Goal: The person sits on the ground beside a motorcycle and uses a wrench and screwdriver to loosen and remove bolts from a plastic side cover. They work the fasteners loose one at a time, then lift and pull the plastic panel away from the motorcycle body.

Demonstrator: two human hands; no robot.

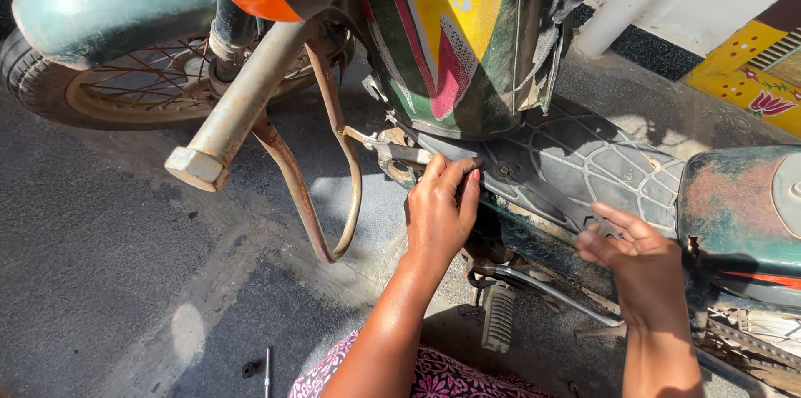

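A person crouches beside an old green moped (467,39) parked on grey pavement (108,281), seen from above. The left hand (440,210) rests against the front edge of the black ribbed footboard (576,168), fingers loosely curled, fingertips touching a small rusty metal bracket (392,156) just below the painted front panel. The right hand (638,260) hovers open and empty, fingers spread, just beside the footboard's rear edge, near the worn green body panel (738,206). Between the two hands, lower down, a rubber foot peg (498,316) sticks out. A rusty crash guard bar (313,189) curves to the left, beyond it the front wheel (125,81).
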